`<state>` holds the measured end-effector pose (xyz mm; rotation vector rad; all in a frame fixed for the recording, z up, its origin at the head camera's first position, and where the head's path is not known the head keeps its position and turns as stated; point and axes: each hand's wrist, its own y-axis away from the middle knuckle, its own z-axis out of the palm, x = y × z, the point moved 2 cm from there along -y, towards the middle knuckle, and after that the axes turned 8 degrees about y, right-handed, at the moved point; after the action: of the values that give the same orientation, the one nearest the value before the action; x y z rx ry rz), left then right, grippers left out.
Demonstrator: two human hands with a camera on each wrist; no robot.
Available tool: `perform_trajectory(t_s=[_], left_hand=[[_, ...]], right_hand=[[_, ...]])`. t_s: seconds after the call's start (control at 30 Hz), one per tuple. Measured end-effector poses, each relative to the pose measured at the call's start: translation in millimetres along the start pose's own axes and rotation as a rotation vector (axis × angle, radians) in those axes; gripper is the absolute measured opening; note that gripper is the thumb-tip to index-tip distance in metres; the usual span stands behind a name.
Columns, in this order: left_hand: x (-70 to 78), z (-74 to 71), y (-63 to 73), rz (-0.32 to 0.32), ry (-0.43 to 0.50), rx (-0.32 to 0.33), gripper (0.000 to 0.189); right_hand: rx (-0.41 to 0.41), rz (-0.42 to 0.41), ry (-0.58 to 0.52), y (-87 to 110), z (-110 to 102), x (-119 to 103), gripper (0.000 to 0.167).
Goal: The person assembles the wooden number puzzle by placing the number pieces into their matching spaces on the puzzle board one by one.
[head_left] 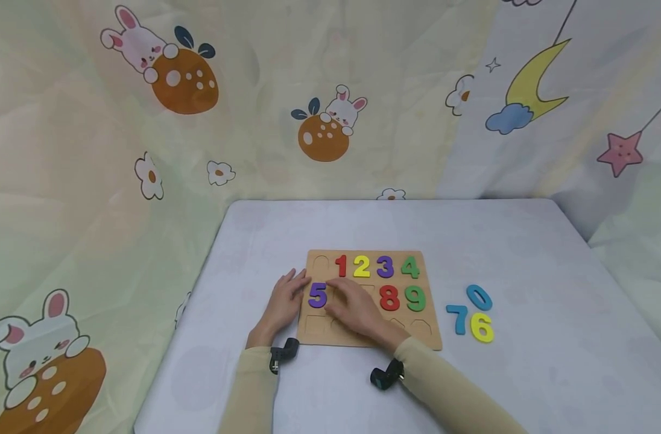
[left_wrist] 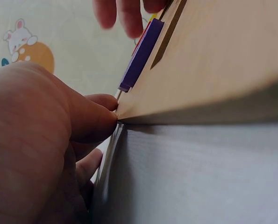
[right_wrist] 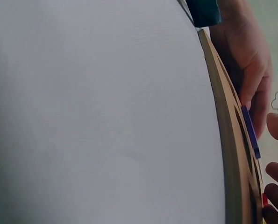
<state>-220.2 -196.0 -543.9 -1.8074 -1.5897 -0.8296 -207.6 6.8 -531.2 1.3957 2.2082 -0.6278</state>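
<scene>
A wooden number board (head_left: 402, 310) lies on the table. My left hand (head_left: 286, 304) touches its left edge, and the left wrist view shows the thumb (left_wrist: 94, 119) against the board's corner. The purple 5 (head_left: 317, 295) sits at the left of the middle row. My right hand (head_left: 357, 308) is over the board just right of the 5, covering part of the middle and lower rows. In the right wrist view its fingers (right_wrist: 276, 172) are loosely bent, apart from the purple 5 (right_wrist: 251, 132), with nothing seen between them.
On the board are a red 1 (head_left: 341, 266), yellow 2 (head_left: 361, 266), purple 3 (head_left: 385, 266), green 4 (head_left: 410, 267), red 8 (head_left: 389, 298) and green 9 (head_left: 415, 298). Right of it lie a blue 0 (head_left: 479, 297), blue 7 (head_left: 458, 319) and yellow 6 (head_left: 481, 328) on the white table (head_left: 553, 361).
</scene>
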Motion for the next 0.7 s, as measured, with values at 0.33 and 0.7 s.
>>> perform_trajectory(t_s=[0.33,0.7], left_hand=[[2.6,-0.8,1.3,0.040,0.013,0.018,0.038],[1.7,-0.1,1.3,0.007,0.032,0.006,0.039]], right_hand=[[0.025,0.036,-0.041,12.6,-22,9,0.045],[0.114,0.085,-0.022,16.9,-39,34,0.038]])
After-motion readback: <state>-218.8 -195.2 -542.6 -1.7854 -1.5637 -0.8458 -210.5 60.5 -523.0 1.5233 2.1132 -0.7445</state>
